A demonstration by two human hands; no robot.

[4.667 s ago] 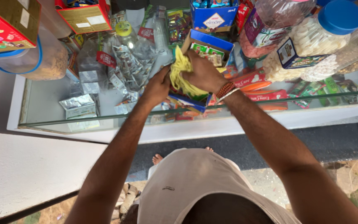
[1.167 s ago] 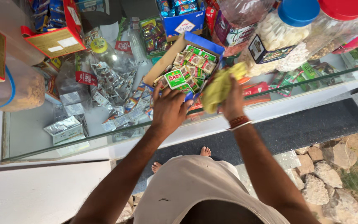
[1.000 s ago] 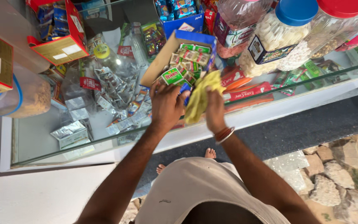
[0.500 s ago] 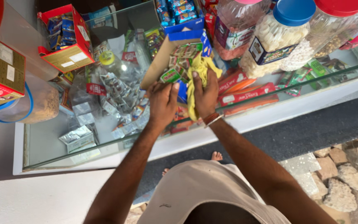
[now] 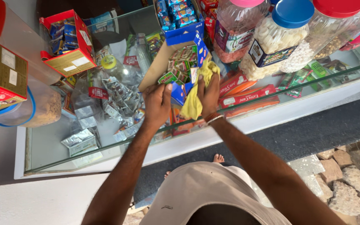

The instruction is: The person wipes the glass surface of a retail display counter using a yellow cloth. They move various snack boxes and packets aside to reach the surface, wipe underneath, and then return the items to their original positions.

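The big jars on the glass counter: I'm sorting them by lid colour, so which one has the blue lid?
The jar of white sweets, standing between the pink-lidded jar and the red-lidded jar, nearest the right hand.

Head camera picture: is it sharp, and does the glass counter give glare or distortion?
Head view: even daylight with no hard shadows; both hands are sharp, the left hand on the open box of small packets and the right hand holding the yellow cloth. The glass counter top shows pale reflections, so items beneath look hazy. The wide lens bends the jars outward near the edge.
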